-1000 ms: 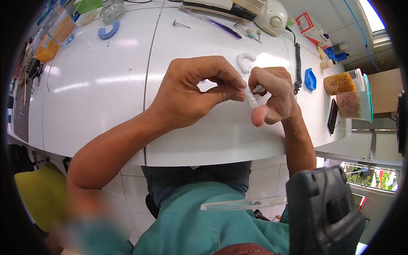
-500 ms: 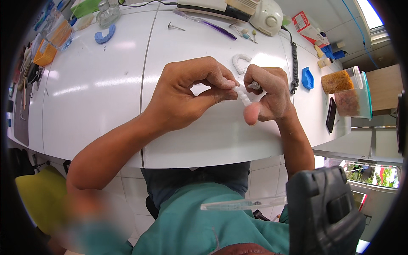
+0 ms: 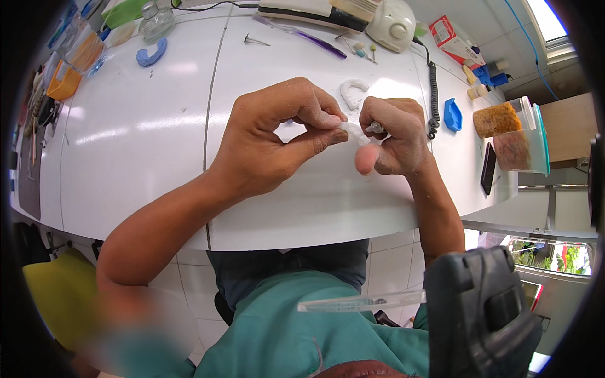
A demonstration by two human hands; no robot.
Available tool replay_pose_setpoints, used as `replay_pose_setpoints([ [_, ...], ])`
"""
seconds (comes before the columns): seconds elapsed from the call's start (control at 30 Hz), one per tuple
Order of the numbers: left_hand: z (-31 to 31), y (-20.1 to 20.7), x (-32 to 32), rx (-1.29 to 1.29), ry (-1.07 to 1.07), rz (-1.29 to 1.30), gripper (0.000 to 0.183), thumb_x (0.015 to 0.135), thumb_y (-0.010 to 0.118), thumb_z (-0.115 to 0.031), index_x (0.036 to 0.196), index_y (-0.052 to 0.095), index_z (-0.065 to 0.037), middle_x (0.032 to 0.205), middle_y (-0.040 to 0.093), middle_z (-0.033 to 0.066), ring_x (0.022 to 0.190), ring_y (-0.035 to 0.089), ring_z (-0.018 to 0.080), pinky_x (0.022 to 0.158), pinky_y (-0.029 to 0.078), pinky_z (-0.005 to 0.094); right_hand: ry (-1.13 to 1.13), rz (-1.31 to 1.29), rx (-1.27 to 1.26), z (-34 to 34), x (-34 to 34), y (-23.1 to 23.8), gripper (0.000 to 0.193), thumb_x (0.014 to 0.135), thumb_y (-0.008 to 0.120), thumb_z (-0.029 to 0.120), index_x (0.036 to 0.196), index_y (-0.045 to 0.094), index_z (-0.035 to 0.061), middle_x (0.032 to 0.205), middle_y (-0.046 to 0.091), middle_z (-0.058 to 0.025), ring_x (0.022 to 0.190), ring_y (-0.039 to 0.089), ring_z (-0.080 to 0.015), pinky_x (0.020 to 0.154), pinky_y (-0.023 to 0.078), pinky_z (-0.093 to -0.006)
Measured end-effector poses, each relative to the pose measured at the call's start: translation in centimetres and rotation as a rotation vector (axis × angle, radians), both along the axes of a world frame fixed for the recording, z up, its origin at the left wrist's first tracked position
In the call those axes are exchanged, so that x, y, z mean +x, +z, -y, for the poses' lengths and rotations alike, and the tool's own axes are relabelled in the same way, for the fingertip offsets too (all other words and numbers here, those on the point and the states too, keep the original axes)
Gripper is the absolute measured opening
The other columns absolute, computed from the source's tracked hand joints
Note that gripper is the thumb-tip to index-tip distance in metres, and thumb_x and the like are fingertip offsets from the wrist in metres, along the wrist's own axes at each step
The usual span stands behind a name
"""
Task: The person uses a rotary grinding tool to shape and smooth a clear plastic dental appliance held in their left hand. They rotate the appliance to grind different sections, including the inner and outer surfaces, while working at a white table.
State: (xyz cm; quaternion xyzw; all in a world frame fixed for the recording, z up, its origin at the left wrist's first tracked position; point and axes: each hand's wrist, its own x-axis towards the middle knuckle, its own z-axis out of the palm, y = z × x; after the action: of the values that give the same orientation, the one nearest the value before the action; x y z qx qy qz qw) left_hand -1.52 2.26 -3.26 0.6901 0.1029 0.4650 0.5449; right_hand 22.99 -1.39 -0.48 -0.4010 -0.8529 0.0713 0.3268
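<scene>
My left hand (image 3: 277, 135) pinches one end of a pale, see-through dental aligner (image 3: 354, 133) between thumb and fingertips. Its row of tooth shapes spans the gap between my hands. My right hand (image 3: 397, 135) is wrapped round what looks like a rotary handpiece; only the metallic tip (image 3: 375, 127) shows, close beside the aligner. The right thumb lies at the aligner's other end. White dust coats the fingers of that hand. Just behind them, a white horseshoe-shaped dental model (image 3: 354, 93) lies on the white table (image 3: 145, 151).
At the back are a white control unit (image 3: 391, 28) with a coiled cord (image 3: 433, 94), small burs (image 3: 362, 50), a purple toothbrush (image 3: 309, 41) and a nail-like pin (image 3: 256, 41). A blue mould (image 3: 151, 53) lies left; a blue tray (image 3: 452, 115), phone (image 3: 488, 169) and tubs (image 3: 512, 151) stand right.
Both hands have shifted very slightly left together with the aligner, whose tooth row now shows less distinctly. The whole view has moved a little too. Both grips are unchanged.
</scene>
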Motion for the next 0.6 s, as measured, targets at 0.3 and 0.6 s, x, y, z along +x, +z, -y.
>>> replay_pose_setpoints([
  [0.3,-0.08,-0.26,0.01,-0.006,-0.004,-0.016,0.023,0.086,0.071,0.019,0.095,0.065,-0.002,0.108,0.067,0.0125,0.107,0.068,0.0192,0.093,0.063,0.0313,0.002,0.017,-0.001,-0.03,0.00,-0.11,0.073,0.060,0.078,0.079,0.066,0.055,0.0102,0.052,0.046,-0.0003,0.046,0.050,-0.0156,0.043,0.035,-0.0275],
  [0.6,0.05,-0.16,0.10,-0.042,-0.037,0.005,0.025,0.087,0.068,0.021,0.095,0.066,-0.003,0.109,0.067,0.0121,0.109,0.070,0.0222,0.094,0.065,0.0331,0.034,0.012,-0.034,0.15,-0.31,0.10,0.072,0.062,0.078,0.079,0.065,0.053,0.0110,0.052,0.045,0.0010,0.045,0.047,-0.0159,0.043,0.034,-0.0285],
])
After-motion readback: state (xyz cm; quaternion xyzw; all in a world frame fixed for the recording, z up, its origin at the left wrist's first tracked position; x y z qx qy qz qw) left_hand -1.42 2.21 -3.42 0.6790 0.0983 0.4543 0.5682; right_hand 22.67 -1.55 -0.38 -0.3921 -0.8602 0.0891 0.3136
